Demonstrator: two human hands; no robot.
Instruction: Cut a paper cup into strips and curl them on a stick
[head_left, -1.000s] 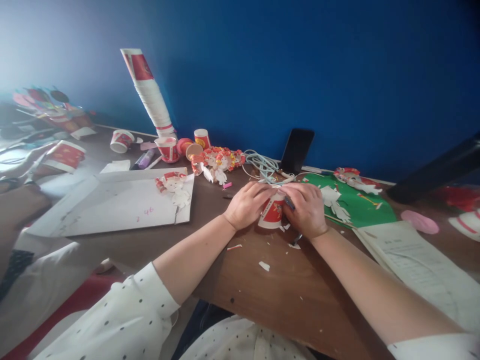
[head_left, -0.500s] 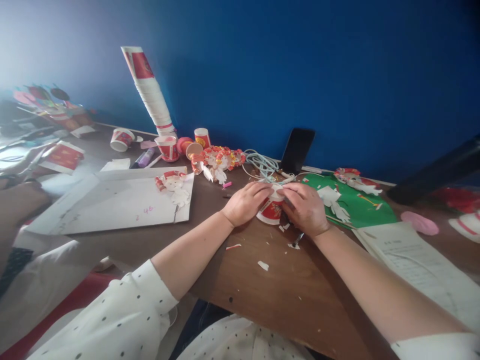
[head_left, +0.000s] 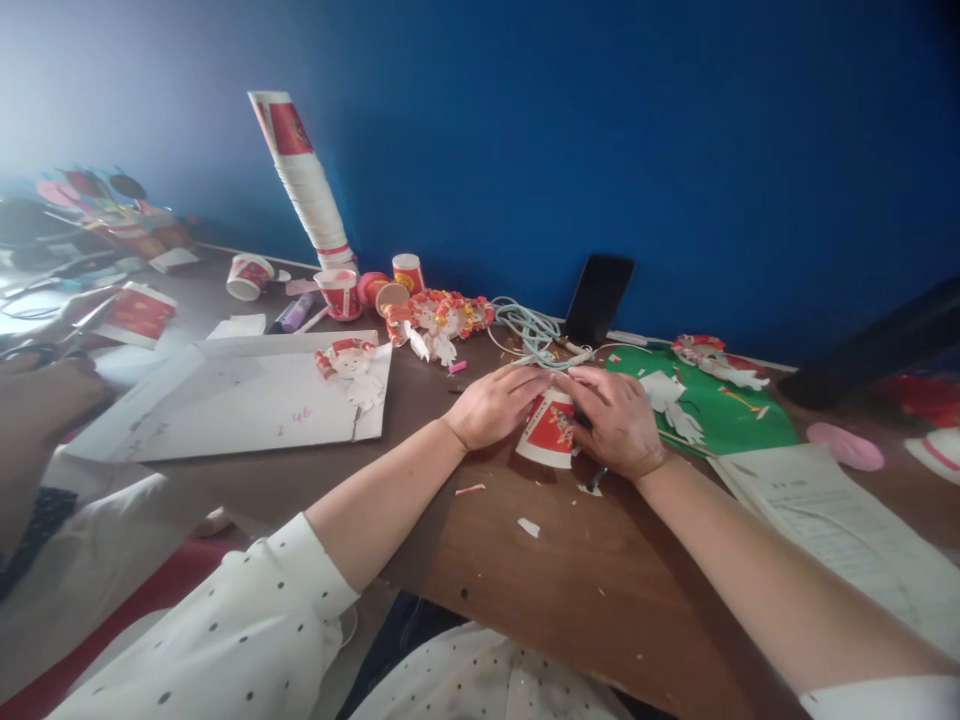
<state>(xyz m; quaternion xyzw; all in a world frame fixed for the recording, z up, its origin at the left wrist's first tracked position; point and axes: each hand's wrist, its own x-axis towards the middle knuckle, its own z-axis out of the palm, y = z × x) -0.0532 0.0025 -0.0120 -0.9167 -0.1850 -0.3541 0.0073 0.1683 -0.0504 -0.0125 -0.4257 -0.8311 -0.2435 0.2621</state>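
A red and white paper cup (head_left: 549,432) is between my hands over the brown table (head_left: 540,600), its wide white rim toward me. My left hand (head_left: 501,405) closes on the cup's narrow end from the left. From the right, my right hand (head_left: 613,420) grips the same end and its side, fingers bent. The fingertips of both hands meet near the cup's base, which they partly hide. White paper scraps (head_left: 529,526) lie on the wood in front of the cup, and a small dark tool (head_left: 596,480) sits just below my right hand.
A tall leaning stack of paper cups (head_left: 311,195) stands by the blue wall. Behind my hands are a coiled pale cable (head_left: 529,330) and a phone (head_left: 598,298). A white board (head_left: 225,400) lies left, a green sheet (head_left: 739,425) right. At far left another person's hands hold scissors (head_left: 94,318).
The cup between my hands has tipped and turned, so more of its printed side shows and its rim sits lower in view. My hands keep their hold on it.
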